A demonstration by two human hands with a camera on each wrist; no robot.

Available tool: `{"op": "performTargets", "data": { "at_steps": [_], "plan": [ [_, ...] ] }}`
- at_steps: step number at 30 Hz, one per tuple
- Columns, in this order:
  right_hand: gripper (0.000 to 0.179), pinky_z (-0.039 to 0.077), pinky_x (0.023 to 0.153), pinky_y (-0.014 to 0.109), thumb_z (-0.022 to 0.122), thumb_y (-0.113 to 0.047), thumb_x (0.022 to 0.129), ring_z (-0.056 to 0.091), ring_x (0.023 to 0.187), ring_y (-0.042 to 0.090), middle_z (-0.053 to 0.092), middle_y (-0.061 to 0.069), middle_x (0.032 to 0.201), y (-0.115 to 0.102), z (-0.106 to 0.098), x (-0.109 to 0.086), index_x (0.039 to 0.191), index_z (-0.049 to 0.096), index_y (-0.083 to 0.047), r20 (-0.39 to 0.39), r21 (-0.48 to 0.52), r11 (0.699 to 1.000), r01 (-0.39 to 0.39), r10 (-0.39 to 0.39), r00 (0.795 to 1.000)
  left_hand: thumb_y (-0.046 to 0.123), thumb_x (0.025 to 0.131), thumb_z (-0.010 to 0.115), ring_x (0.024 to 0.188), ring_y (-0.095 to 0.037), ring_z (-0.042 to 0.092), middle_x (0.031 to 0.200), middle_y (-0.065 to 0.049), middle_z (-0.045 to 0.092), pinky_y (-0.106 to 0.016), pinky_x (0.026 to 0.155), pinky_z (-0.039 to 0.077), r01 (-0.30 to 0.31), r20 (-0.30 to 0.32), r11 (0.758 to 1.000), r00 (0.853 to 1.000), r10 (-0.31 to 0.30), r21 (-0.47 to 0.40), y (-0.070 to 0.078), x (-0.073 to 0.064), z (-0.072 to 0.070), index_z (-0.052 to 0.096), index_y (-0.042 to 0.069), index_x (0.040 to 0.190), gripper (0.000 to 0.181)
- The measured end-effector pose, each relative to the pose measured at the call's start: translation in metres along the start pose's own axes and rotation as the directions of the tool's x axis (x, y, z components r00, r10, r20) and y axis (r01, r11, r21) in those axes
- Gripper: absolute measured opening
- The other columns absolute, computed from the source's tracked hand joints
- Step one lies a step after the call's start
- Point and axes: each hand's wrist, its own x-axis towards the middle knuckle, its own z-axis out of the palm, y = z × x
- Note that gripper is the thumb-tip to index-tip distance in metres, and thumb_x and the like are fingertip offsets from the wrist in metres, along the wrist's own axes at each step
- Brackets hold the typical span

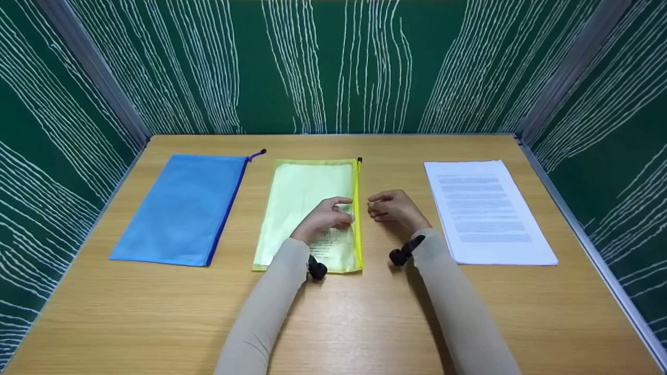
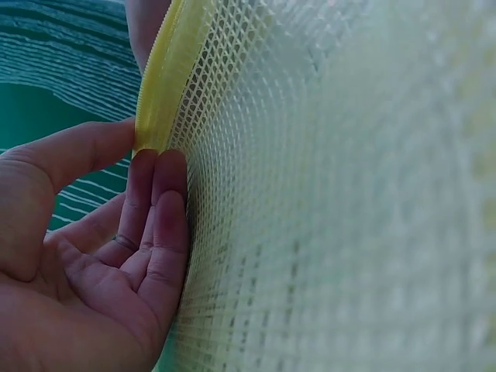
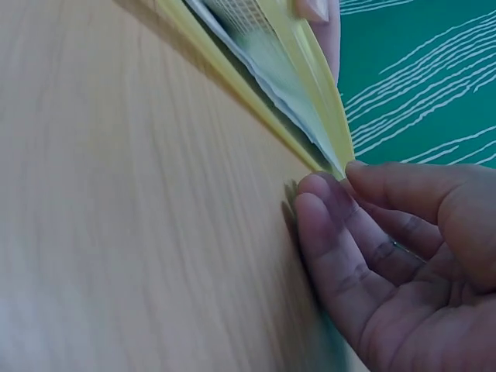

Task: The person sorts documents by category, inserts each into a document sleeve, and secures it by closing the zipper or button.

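A yellow mesh zip pouch point(image 1: 307, 182) lies at the centre of the table, its zip edge on the right. Printed paper point(image 3: 260, 81) shows in the gap between its two yellow edges. Over the pouch, my left hand point(image 1: 325, 219) pinches the zip edge. In the left wrist view, the yellow zip strip point(image 2: 160, 93) runs down between thumb and fingertips. Just right of that edge is my right hand point(image 1: 393, 208), fingers loosely curled and a small gap from the pouch in the head view. In the right wrist view, these fingers overlap the pouch's far end.
On the left lies a blue zip pouch point(image 1: 180, 208) with a purple pull loop point(image 1: 255, 154). A stack of printed sheets point(image 1: 484, 208) lies on the right. The wooden table point(image 1: 333, 323) meets green, white-streaked walls point(image 1: 359, 67) at its back and sides.
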Motion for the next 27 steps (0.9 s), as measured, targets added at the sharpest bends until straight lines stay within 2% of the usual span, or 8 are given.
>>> {"op": "performTargets", "data": {
  "at_steps": [5,9,14,17,20,22,24,27],
  "plan": [
    [0.031,0.057,0.073,0.024,0.056,-0.011,0.095,0.065,0.077,0.012,0.068,0.008,0.095,-0.001,-0.004,0.002,0.123,0.061,0.002,-0.015,-0.053,0.999,0.011,-0.012,1.000,0.007,0.086,0.067,0.079,-0.014,0.062,0.091,-0.005,0.060,-0.026,0.071,0.054,0.004,-0.005,0.999,1.000,-0.004,0.040,0.003,0.002,0.001,0.044,0.006,0.141,0.059],
    [0.031,0.057,0.074,0.025,0.056,-0.010,0.095,0.065,0.080,0.014,0.068,0.014,0.102,-0.005,-0.006,0.002,0.123,0.061,0.002,-0.026,-0.096,0.995,0.033,-0.035,0.999,0.008,0.090,0.061,0.081,-0.017,0.061,0.092,-0.006,0.060,-0.027,0.071,0.052,-0.045,0.006,0.996,0.999,0.045,0.082,0.006,0.000,-0.002,0.045,0.006,0.141,0.054],
    [0.031,0.057,0.072,0.024,0.056,-0.011,0.093,0.065,0.082,0.015,0.068,0.017,0.108,-0.003,-0.009,0.010,0.122,0.062,0.000,-0.069,-0.175,0.983,0.060,-0.073,0.995,0.016,0.095,0.056,0.093,-0.022,0.061,0.104,-0.009,0.061,-0.031,0.073,0.050,-0.114,-0.029,0.962,0.992,0.125,0.250,0.013,0.001,-0.011,0.047,0.008,0.141,0.047],
    [0.031,0.056,0.074,0.026,0.057,-0.014,0.094,0.066,0.086,0.018,0.067,0.017,0.111,-0.005,-0.011,0.013,0.122,0.062,-0.002,-0.087,-0.185,0.981,0.051,-0.068,0.994,0.024,0.097,0.054,0.116,-0.027,0.057,0.125,-0.013,0.059,-0.038,0.090,0.050,-0.141,-0.044,0.917,0.984,0.170,0.374,0.018,0.004,-0.016,0.045,0.008,0.143,0.049],
    [0.032,0.056,0.080,0.029,0.057,-0.016,0.095,0.066,0.093,0.021,0.066,0.016,0.114,-0.007,-0.012,0.015,0.124,0.061,-0.002,-0.099,-0.188,0.981,0.049,-0.069,0.993,0.028,0.099,0.051,0.136,-0.029,0.041,0.145,-0.014,0.046,-0.044,0.109,0.038,-0.155,-0.041,0.863,0.979,0.198,0.480,0.020,0.008,-0.020,0.038,0.009,0.147,0.054],
    [0.034,0.055,0.085,0.032,0.057,-0.017,0.096,0.065,0.098,0.022,0.064,0.015,0.117,-0.008,-0.013,0.015,0.126,0.060,-0.003,-0.103,-0.200,0.978,0.059,-0.081,0.991,0.032,0.099,0.050,0.144,-0.030,0.028,0.154,-0.011,0.035,-0.046,0.116,0.029,-0.136,-0.047,0.807,0.979,0.198,0.574,0.020,0.010,-0.022,0.033,0.012,0.150,0.057],
    [0.035,0.054,0.088,0.034,0.056,-0.018,0.097,0.064,0.102,0.023,0.063,0.015,0.121,-0.009,-0.015,0.017,0.129,0.058,-0.003,-0.110,-0.216,0.974,0.065,-0.091,0.990,0.036,0.099,0.050,0.148,-0.030,0.019,0.158,-0.009,0.028,-0.048,0.119,0.019,-0.107,-0.058,0.738,0.979,0.194,0.666,0.020,0.012,-0.023,0.029,0.015,0.152,0.060],
    [0.037,0.053,0.091,0.035,0.055,-0.018,0.098,0.063,0.106,0.024,0.060,0.014,0.126,-0.010,-0.016,0.020,0.132,0.056,-0.004,-0.123,-0.227,0.972,0.068,-0.098,0.988,0.043,0.099,0.047,0.149,-0.031,0.010,0.160,-0.007,0.020,-0.051,0.120,0.011,-0.055,-0.081,0.646,0.980,0.179,0.762,0.020,0.015,-0.024,0.025,0.019,0.154,0.064]
  ]
}}
